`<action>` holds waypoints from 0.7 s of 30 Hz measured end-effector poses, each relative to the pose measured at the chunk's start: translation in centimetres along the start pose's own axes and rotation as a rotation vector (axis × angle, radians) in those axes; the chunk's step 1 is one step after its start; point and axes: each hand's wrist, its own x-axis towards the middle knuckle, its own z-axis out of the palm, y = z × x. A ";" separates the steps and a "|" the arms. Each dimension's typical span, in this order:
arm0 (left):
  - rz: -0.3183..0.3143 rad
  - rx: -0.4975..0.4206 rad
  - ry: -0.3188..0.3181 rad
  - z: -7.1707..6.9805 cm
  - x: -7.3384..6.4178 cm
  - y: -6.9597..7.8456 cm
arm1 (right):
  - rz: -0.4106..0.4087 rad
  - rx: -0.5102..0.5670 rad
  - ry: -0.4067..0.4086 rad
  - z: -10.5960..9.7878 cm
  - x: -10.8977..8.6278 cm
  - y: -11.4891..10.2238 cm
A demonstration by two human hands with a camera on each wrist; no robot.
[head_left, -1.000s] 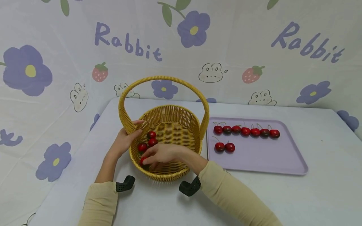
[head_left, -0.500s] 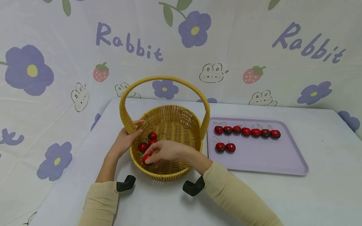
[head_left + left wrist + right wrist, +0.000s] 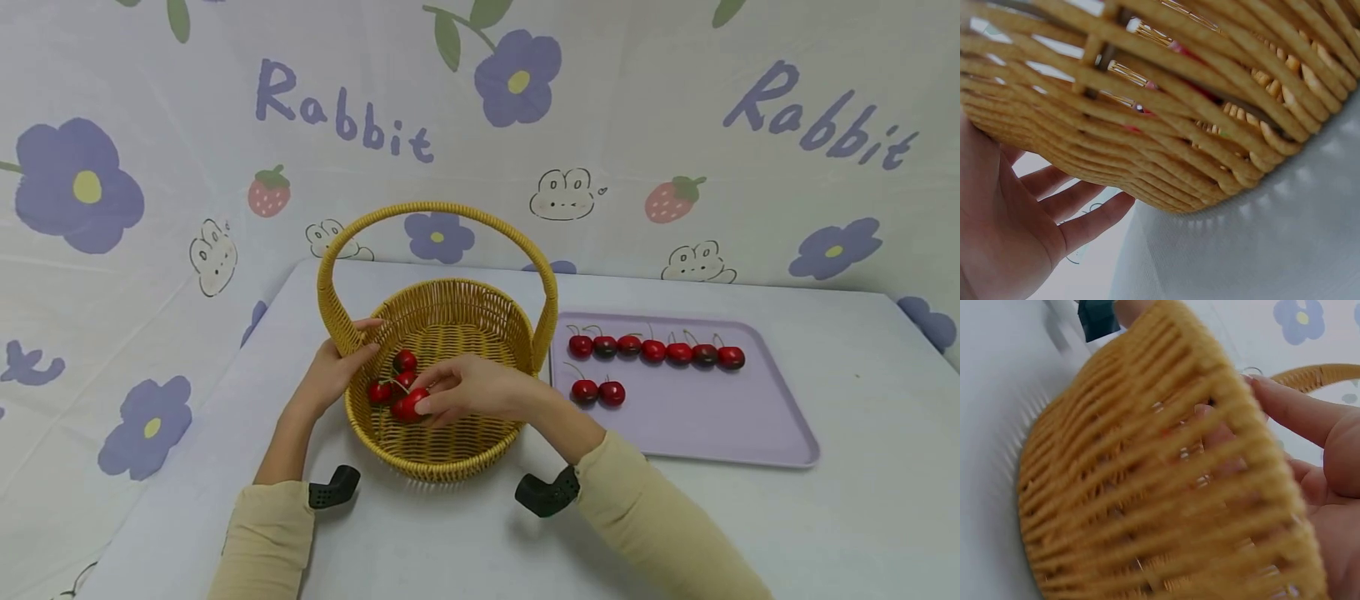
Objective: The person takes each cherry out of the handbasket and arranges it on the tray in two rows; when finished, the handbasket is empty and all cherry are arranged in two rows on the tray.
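In the head view, my right hand [image 3: 476,387] pinches a red cherry [image 3: 411,407] between thumb and fingers, inside the yellow wicker basket [image 3: 442,473]. Several more cherries [image 3: 405,362] lie at the basket's left side, just behind the pinched one. My left hand [image 3: 330,375] grips the basket's left rim where the arched handle [image 3: 431,207] joins it. The left wrist view has the fingers [image 3: 1094,222] along the outside of the woven wall [image 3: 1147,125]. In the right wrist view the wall [image 3: 1147,475] hides the cherry.
A lilac tray [image 3: 712,425] lies to the right of the basket on the white table [image 3: 420,542]. On it, a back row of several cherries [image 3: 653,351] stands above a shorter row of two cherries [image 3: 585,392]. A patterned cloth [image 3: 480,142] hangs behind.
My right hand has moved rightward and up with the pinched cherry, away from the basket's left front wall. The left hand stays on the rim, and the tray's cherries keep their places.
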 end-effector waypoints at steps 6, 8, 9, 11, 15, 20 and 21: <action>0.002 0.001 0.003 0.0 0.0 0.0 | -0.045 0.074 0.004 -1.2 -1.7 0.0; 0.000 0.001 0.005 0.0 0.0 0.0 | -0.059 0.112 0.005 -1.5 -2.2 0.1; -0.001 -0.001 0.006 0.0 0.0 -0.1 | -0.065 0.121 0.005 -1.7 -2.5 0.2; -0.002 -0.003 0.007 0.0 0.0 -0.1 | -0.074 0.110 0.011 -2.0 -3.0 0.4; -0.002 0.001 0.004 0.0 -0.1 0.0 | -0.074 0.070 0.027 -2.6 -4.2 0.8; 0.001 0.003 -0.001 0.0 -0.1 0.0 | -0.075 0.084 0.048 -3.2 -5.4 1.1; 0.001 0.002 -0.002 0.0 0.0 0.0 | -0.075 0.087 0.052 -3.3 -5.7 1.1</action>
